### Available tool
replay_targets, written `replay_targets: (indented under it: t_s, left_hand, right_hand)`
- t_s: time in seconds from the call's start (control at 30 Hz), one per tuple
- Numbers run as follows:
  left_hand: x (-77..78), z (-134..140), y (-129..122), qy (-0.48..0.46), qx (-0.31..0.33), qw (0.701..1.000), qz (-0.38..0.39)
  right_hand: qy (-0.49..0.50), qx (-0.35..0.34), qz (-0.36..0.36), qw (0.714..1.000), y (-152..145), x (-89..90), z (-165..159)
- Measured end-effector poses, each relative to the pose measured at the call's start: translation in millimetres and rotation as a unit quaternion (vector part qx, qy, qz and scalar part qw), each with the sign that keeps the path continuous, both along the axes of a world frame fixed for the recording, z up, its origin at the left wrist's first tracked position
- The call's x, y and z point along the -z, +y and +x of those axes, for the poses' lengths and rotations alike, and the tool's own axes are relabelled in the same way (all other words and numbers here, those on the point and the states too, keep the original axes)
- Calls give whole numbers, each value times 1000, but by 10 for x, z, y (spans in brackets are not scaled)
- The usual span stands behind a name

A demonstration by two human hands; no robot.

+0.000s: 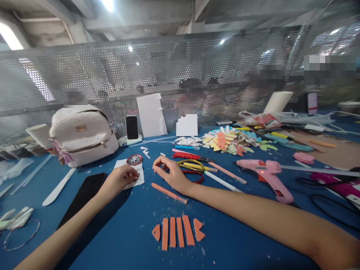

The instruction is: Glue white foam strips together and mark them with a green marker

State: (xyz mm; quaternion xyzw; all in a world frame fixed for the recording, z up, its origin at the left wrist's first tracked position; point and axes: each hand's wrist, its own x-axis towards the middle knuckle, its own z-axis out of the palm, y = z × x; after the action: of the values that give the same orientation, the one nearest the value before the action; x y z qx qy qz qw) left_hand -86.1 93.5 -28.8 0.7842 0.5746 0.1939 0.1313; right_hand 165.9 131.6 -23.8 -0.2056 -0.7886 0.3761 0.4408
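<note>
My left hand [119,180] rests on a small white paper [140,173], its fingertips pinched together over tiny dark specks. What it grips, if anything, is too small to name. Just right of it, my right hand [171,174] is raised slightly off the table with thumb and fingers curled towards each other; nothing I can name shows at the tips. A round dish [135,160] of shiny bits sits at the paper's far edge. Beneath my right wrist lies an orange marker [169,193]. Nearer to me, orange cut pieces [180,231] are laid out in a fish shape.
Right of my hands lie scissors [194,165], a red-handled cutter [186,155], markers and a pink glue gun [267,174] with its light on. Colourful scraps [225,139] are heaped behind. A white backpack [84,131], phone [131,127] and black slab [81,197] stand or lie left.
</note>
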Motion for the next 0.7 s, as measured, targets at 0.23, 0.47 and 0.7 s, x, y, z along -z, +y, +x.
replay_targets:
  t_s: [0.23,0.47,0.7]
  left_hand:
    - [48,24,19,0,-12,1000,-9]
    - [-18,-17,8,-34,-40,998,-24]
    - [21,-38,39,-75,-56,995,-42]
  right_hand:
    - [0,-4,2,1000,-2,3,-3]
    - [-4,-4,6,1000,8,13,3]
    - [-13,-1,17,1000,20,27,-1]
